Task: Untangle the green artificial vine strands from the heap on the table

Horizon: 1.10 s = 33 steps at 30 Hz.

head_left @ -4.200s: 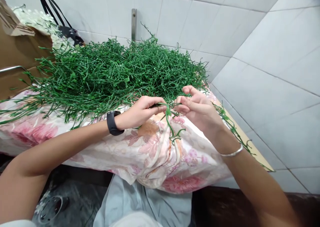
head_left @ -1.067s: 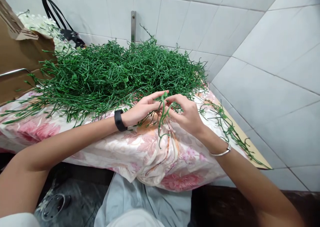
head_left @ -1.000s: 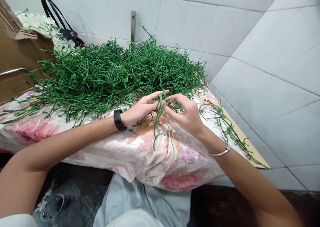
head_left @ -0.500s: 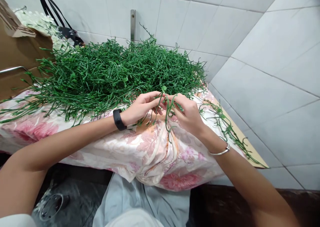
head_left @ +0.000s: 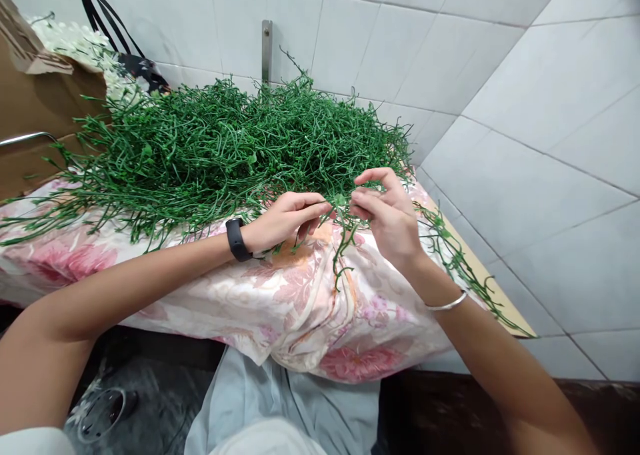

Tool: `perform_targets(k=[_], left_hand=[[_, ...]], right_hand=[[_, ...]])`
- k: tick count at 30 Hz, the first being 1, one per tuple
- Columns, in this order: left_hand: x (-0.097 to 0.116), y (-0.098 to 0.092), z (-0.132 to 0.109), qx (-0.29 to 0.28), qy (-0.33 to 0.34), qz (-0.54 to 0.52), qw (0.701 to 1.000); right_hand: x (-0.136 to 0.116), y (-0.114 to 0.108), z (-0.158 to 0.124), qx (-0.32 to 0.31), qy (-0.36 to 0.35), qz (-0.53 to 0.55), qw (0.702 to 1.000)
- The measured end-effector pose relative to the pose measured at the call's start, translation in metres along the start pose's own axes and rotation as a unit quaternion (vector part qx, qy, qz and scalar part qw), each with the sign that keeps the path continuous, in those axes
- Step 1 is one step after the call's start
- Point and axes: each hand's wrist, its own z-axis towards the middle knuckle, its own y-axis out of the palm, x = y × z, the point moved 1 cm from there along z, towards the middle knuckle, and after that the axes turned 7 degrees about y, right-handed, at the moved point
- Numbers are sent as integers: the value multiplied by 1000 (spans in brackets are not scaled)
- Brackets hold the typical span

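A thin green plastic stem [head_left: 344, 241] hangs between my two hands over the front edge of the floral cloth [head_left: 280, 308]. My left hand [head_left: 285, 218], with a black band at the wrist, pinches one end of it. My right hand [head_left: 387, 215], with a silver bangle lower on the arm, pinches the other end, its fingers curled. Just behind both hands lies a big heap of the same green stems [head_left: 225, 148].
A strand of green stems [head_left: 457, 261] trails along the table's right edge by the tiled wall. A brown cardboard box [head_left: 40, 108] with white flowers [head_left: 80, 45] and a black bag [head_left: 135, 65] stand at the back left. A metal bracket [head_left: 267, 48] is on the wall.
My hands came together at the stem and turned it between the fingers. Now my right hand has lifted and moved slightly right, and the stem hangs lower between the hands.
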Motion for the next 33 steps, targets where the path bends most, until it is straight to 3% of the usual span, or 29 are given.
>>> perform_targets(k=[3, 8, 10, 13, 17, 19, 22, 26, 33], left_hand=[[1, 0, 0, -10, -4, -7, 1000], [1, 3, -1, -16, 13, -1, 1000], [1, 2, -2, -12, 18, 4, 1000], [2, -6, -3, 44, 10, -22, 999], [5, -17, 1, 110, 10, -107, 988], [5, -19, 3, 119, 4, -134, 984], [2, -19, 5, 122, -5, -149, 981], [-3, -17, 5, 107, 0, -150, 983], [-2, -9, 2, 81, 26, -121, 989]], right_hand=[[-2, 0, 2, -1, 26, 52, 998], [-3, 1, 1, 40, 5, 12, 999], [-6, -11, 6, 111, -18, 3, 994], [-11, -45, 17, 252, -45, 27, 966], [-12, -76, 27, 325, -22, -25, 945], [-9, -75, 26, 315, -27, -99, 944], [-2, -64, 21, 230, -36, -267, 935], [-1, -62, 17, 152, -89, -467, 867], [-10, -58, 14, 163, -170, -546, 804]])
